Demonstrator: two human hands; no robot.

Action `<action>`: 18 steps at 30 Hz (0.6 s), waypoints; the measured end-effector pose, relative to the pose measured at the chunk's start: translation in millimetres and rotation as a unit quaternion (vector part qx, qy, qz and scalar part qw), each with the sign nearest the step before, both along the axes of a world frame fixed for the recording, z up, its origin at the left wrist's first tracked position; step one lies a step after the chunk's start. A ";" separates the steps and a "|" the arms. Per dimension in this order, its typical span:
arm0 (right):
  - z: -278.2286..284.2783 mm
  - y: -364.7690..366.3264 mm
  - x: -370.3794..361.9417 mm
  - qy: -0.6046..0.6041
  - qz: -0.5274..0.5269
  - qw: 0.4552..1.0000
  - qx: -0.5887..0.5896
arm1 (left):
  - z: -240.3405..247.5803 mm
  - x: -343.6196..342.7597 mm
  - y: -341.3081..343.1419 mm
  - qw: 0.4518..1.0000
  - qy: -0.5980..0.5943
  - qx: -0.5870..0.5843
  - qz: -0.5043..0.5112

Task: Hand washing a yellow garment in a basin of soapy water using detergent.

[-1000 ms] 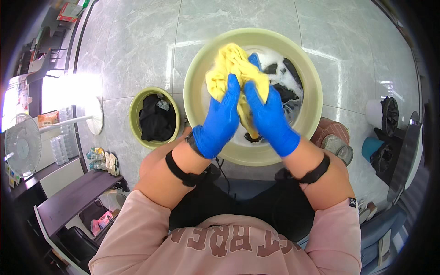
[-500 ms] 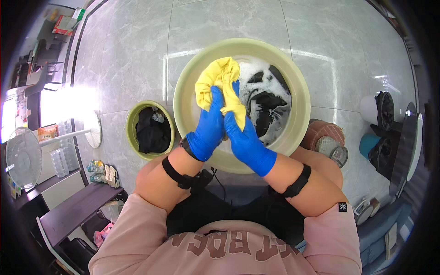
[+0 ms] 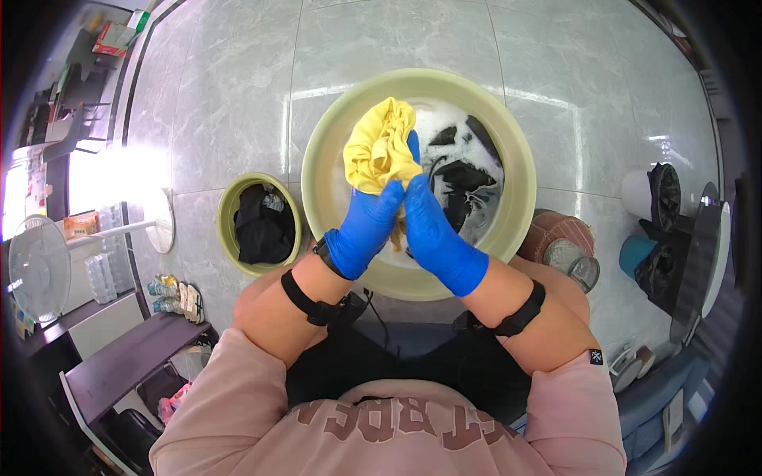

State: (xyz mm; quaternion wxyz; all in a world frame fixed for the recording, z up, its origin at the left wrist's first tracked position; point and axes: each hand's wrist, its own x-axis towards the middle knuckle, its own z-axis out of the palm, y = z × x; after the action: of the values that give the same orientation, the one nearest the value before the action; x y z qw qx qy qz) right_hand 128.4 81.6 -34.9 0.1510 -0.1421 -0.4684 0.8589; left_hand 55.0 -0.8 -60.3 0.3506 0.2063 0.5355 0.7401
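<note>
Both my hands wear blue rubber gloves and grip one bunched yellow cloth [image 3: 379, 147] above the big pale-green basin [image 3: 520, 214]. My left hand [image 3: 365, 226] closes on its lower edge, thumb on top. My right hand [image 3: 439, 238] pinches the lower right edge, with a blue fingertip showing beside the cloth's right side. The fingers underneath are hidden. In the basin, white suds [image 3: 438, 115] and water lie around dark clothing [image 3: 460, 178], to the right of the yellow cloth.
A smaller green tub [image 3: 230, 250] with black clothing [image 3: 266, 226] stands left of the basin. To the right are a reddish-brown round stool-like object [image 3: 559, 230] and bins with black liners [image 3: 665, 194]. A white fan [image 3: 40, 270] and dark bench [image 3: 135, 361] are at left.
The yellow cloth is bunched more compactly, its strip no longer hanging over my right hand. My left thumb has come down to the cloth's lower edge, and both thumbs now sit close together.
</note>
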 end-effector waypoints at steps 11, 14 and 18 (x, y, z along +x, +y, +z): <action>26.7 48.9 22.6 0.024 0.158 0.957 0.243 | 67.6 -35.4 18.1 0.933 -0.335 0.127 0.034; 4.8 40.9 14.1 -0.144 -0.078 0.925 0.342 | 77.7 -39.4 23.7 0.915 -0.365 0.170 0.036; 6.5 31.5 -13.1 0.007 -0.126 0.962 -0.242 | 75.6 -21.1 28.2 0.906 -0.382 0.168 0.070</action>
State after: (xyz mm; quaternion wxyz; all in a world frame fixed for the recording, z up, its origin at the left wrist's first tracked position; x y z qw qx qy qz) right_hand 115.3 113.0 -28.4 0.2228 -0.2263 -0.2238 0.9214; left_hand 33.9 27.4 15.2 0.4362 -0.0745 0.2416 0.8636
